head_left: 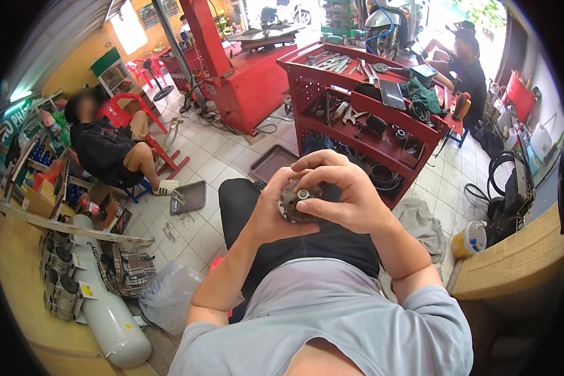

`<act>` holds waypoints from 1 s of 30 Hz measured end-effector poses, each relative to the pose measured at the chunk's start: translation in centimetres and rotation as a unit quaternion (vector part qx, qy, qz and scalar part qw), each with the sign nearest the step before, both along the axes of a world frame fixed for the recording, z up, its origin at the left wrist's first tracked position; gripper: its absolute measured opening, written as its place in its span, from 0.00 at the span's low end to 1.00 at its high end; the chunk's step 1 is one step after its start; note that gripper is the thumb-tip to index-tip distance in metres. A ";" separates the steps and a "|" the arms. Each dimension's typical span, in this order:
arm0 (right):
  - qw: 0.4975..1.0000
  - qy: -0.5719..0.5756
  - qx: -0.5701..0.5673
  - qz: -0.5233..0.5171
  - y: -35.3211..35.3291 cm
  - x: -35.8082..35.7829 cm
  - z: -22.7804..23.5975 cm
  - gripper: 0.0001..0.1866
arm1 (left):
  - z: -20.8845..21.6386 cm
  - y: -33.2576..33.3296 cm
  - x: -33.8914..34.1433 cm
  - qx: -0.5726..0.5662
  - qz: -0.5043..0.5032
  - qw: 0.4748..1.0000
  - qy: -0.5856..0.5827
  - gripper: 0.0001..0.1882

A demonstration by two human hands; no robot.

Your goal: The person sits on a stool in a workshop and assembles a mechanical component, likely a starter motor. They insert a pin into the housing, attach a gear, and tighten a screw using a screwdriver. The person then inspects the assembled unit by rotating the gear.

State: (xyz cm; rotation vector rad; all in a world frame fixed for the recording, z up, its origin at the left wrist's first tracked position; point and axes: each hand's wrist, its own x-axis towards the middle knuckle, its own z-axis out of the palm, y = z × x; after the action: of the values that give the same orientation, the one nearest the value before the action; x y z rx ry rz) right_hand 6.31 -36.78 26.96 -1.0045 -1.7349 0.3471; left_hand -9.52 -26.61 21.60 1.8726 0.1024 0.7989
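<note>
Above my lap, my left hand (273, 216) is closed around a round, dark metal machine part (289, 204) with a notched edge, cupping it from the left and below. My right hand (348, 193) reaches over from the right, its thumb and fingers closed about a small ring-shaped metal piece (303, 195) at the face of the part. Whether that small piece sits in the part or is apart from it, I cannot tell. Fingers of both hands hide much of the part's rim.
A red tool trolley (363, 147) with wrenches stands ahead. Metal trays (188, 197) lie on the tiled floor. One person (106, 141) sits at left, another (467, 69) far right. A grey gas cylinder (116, 326), backpack (133, 271) and white bucket (470, 239) are nearby.
</note>
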 end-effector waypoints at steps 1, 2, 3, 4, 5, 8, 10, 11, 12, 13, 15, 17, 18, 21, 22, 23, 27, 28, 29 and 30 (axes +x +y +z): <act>1.000 -0.005 0.004 -0.008 0.0 0.1 0.0 0.12 | -0.1 0.3 0.0 -0.021 -0.004 1.000 0.003 0.43; 1.000 -0.010 0.010 -0.014 0.0 0.2 0.0 0.12 | -0.3 0.7 0.1 -0.018 0.002 1.000 0.000 0.41; 1.000 -0.015 0.016 -0.020 0.0 0.2 0.0 0.12 | -0.4 1.0 0.1 -0.019 -0.001 1.000 -0.016 0.40; 1.000 0.007 0.012 -0.019 0.1 0.2 0.2 0.12 | -0.6 1.4 0.0 -0.020 -0.003 0.999 -0.031 0.39; 0.999 0.029 0.005 -0.018 0.1 0.1 0.3 0.12 | -0.8 1.7 0.0 -0.024 -0.006 0.999 -0.046 0.38; 0.998 0.057 0.006 -0.032 0.3 0.1 0.2 0.12 | -1.2 2.4 0.0 -0.012 -0.003 0.998 -0.057 0.31; 0.997 0.061 0.007 -0.042 0.3 0.3 0.2 0.12 | -0.8 2.2 -0.1 0.001 0.000 0.998 -0.068 0.23; 0.997 0.061 0.011 -0.044 0.2 0.4 0.1 0.12 | -0.6 2.2 -0.1 0.001 0.000 0.998 -0.069 0.21; 0.997 0.062 0.014 -0.047 0.3 0.6 0.0 0.12 | -0.5 2.1 -0.1 0.002 -0.001 0.998 -0.070 0.19; 0.997 0.062 0.018 -0.050 0.2 0.7 0.0 0.12 | -0.4 2.0 0.0 0.003 -0.002 0.998 -0.070 0.17; 0.995 0.087 -0.003 -0.045 0.0 0.6 0.4 0.11 | -0.5 1.7 0.0 -0.020 0.004 0.996 -0.084 0.17; 0.993 0.105 -0.013 -0.044 -0.1 0.5 0.5 0.11 | -0.6 1.4 -0.1 -0.054 0.001 0.995 -0.089 0.18; 0.993 0.110 -0.013 -0.046 0.0 0.5 0.4 0.11 | -0.7 1.2 -0.2 -0.077 -0.003 0.993 -0.087 0.20; 0.994 0.103 0.000 -0.044 0.1 0.5 0.3 0.11 | -0.5 0.7 -0.3 -0.078 -0.028 0.993 -0.086 0.24; 0.994 0.097 0.005 -0.041 0.1 0.5 0.1 0.12 | -0.2 0.3 -0.3 -0.067 -0.037 0.993 -0.087 0.26; 0.995 0.097 0.007 -0.037 0.2 0.6 0.0 0.12 | 0.3 -0.1 -0.2 -0.052 -0.041 0.995 -0.072 0.27; 0.995 0.096 -0.010 -0.019 0.1 0.0 -0.1 0.11 | 0.5 -1.2 -0.2 -0.036 -0.067 0.997 -0.022 0.37; 0.996 0.086 -0.017 -0.017 0.0 -0.1 -0.1 0.10 | 0.4 -1.3 -0.3 -0.044 -0.070 0.997 -0.011 0.39; 0.997 0.076 -0.025 -0.015 -0.1 -0.3 0.0 0.10 | 0.2 -1.4 -0.3 -0.052 -0.074 0.996 0.000 0.40; 0.994 0.101 -0.038 0.002 -0.2 -0.7 0.1 0.10 | 0.4 -1.5 -0.2 -0.067 -0.083 0.994 0.018 0.43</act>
State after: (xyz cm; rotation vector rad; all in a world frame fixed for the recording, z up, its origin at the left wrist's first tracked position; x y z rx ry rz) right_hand 5.63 -37.01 27.01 -0.9863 -1.5510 0.5031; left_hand -9.76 -28.13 22.03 1.7447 0.0219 0.6298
